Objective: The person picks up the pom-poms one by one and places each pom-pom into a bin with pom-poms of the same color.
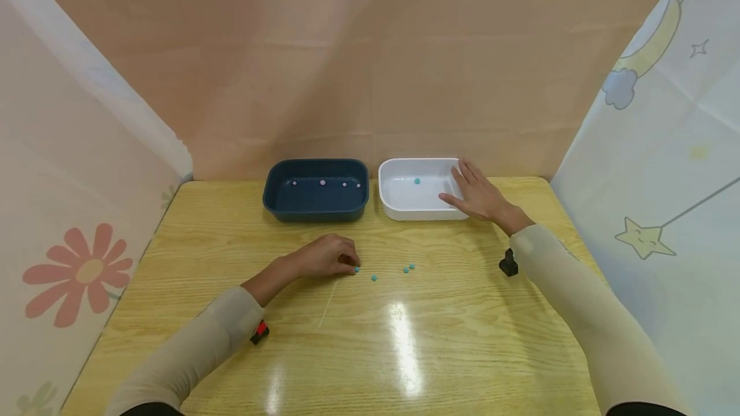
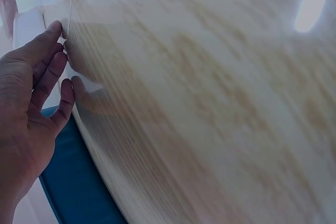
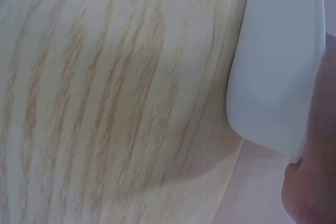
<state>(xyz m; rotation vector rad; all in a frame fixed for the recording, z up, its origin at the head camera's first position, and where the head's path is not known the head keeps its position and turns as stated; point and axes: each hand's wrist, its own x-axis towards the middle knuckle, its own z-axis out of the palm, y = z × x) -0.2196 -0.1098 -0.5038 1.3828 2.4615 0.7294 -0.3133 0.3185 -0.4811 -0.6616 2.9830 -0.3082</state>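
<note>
With bent fingers, my left hand (image 1: pixel 326 255) is low over the table, its thumb and fingertips at a small teal ball (image 1: pixel 356 269); in the left wrist view the hand (image 2: pixel 37 93) hides that ball. More teal balls (image 1: pixel 374 278) lie on the wood to the right, two of them close together. My right hand (image 1: pixel 480 198) rests on the right side of a white tray (image 1: pixel 424 215), fingers spread. One teal ball (image 1: pixel 417 181) is inside that tray. Beside it stands a dark blue tray (image 1: pixel 315 216) with several small pale balls (image 1: pixel 322 182) inside.
Both trays stand at the back of the wooden table (image 1: pixel 462 339), near a brown backdrop (image 1: pixel 370 82). Printed panels (image 1: pixel 665 178) flank the table. A black wrist device (image 1: pixel 509 263) shows by the right forearm, another (image 1: pixel 260 331) by the left.
</note>
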